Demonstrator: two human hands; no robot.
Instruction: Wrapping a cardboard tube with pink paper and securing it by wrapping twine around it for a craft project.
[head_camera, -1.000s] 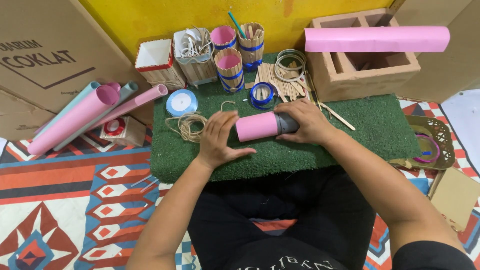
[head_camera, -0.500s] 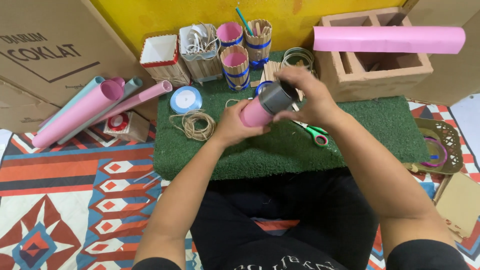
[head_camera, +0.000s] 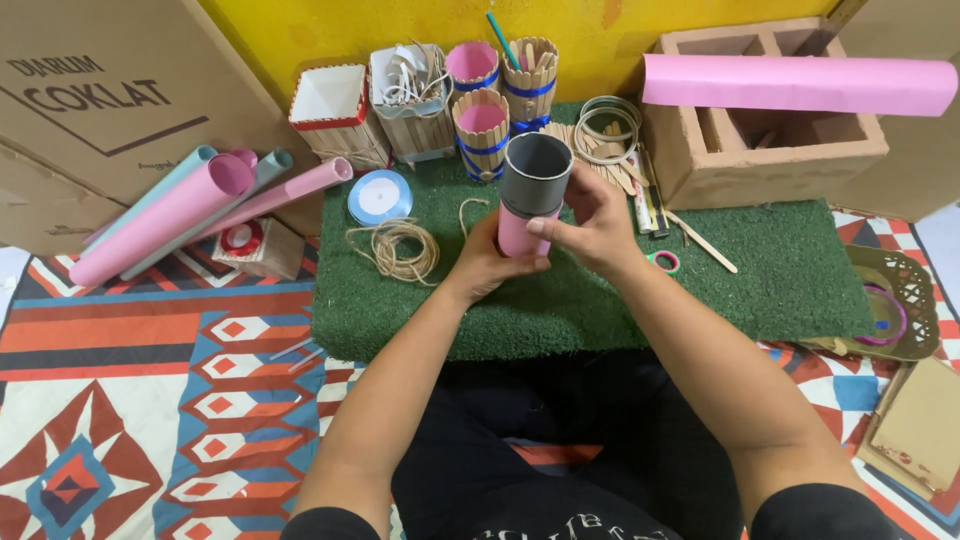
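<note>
Both hands, left hand (head_camera: 487, 262) and right hand (head_camera: 592, 228), gripped the upright grey tube (head_camera: 532, 192), pink paper wrapped around its lower part only, upper part bare.

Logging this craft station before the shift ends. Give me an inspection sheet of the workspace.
Surface: green turf mat on a patterned rug.
Job's things: grey tube with pink paper wrap, held upright, open end up.
Clutter: twine coil, blue ribbon spool, stick-clad cups, rolled paper tubes.
Hands: left hand behind the wrap; right hand with fingers across its front.
Cables: nothing seen.
Surroundings: hollow brick carrying a pink roll, cardboard box, yellow wall.
</note>
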